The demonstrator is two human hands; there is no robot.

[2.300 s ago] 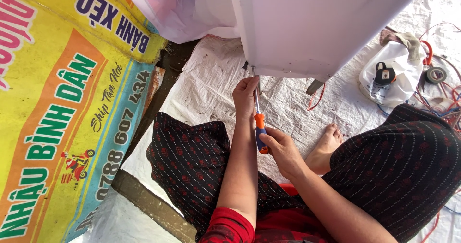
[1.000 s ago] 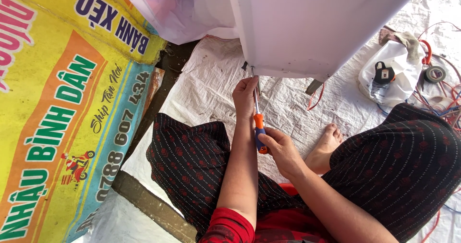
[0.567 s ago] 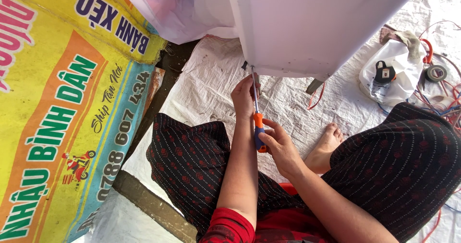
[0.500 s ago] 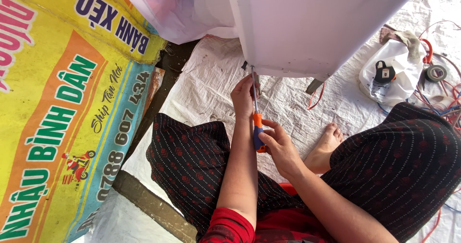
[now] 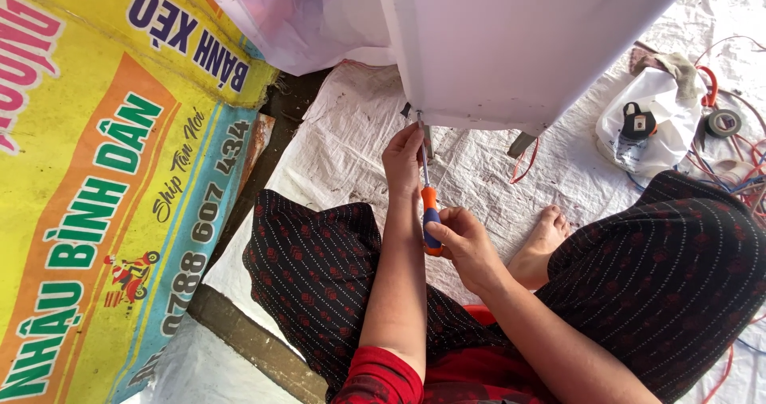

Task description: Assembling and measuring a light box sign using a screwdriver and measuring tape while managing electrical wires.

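Two hands: both engaged on one screwdriver point(image 5: 429, 212) under the lower edge of a white cabinet point(image 5: 519, 45).
Left hand point(image 5: 404, 161): raised to the cabinet's bottom corner, fingers pinched around the upper end of the metal shaft, just below the cabinet edge.
Right hand point(image 5: 464, 244): closed around the screwdriver handle from below, thumb lying across it.
Screwdriver: near upright, thin grey shaft, handle orange and blue; tip hidden behind the left hand's fingers, so contact with the cabinet cannot be told.
Cabinet: plain white panel, tilted over the work area; a short grey foot point(image 5: 520, 143) projects from its underside, right of the hands.
Floor cover: white woven sheet point(image 5: 335, 133), creased and stained.
Obstructions: the person's crossed legs in dark patterned trousers sit beneath the arms; a bare foot point(image 5: 545, 240) lies just right of the right hand.
Right side: white plastic bag point(image 5: 638, 121) with a black plug, a tape roll point(image 5: 724, 122), red and orange wires point(image 5: 746, 165).
Left side: yellow printed banner point(image 5: 104, 173).
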